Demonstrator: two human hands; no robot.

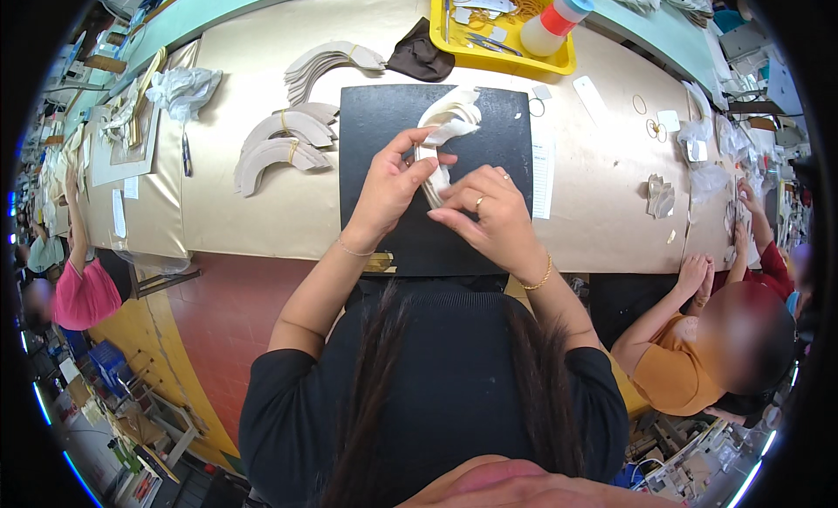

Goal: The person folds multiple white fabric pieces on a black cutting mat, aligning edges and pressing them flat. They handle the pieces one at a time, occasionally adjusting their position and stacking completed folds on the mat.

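Observation:
Over the black board, a bundle of curved white fabric pieces is held upright, its upper end fanned and curling to the right. My left hand grips the stack at its middle, thumb in front. At the lower end of the bundle, the bent fingers of my right hand close on the edge of the layers; the fingertips are partly hidden. To the left of the board lie stacks of curved grey-beige pieces, tied with bands, and another such stack sits farther back.
A yellow tray at the back holds scissors, rubber bands and a squeeze bottle. Dark cloth lies beside it. Paper slips, loose bands and a small grey stack are on the right. Other people sit at both sides.

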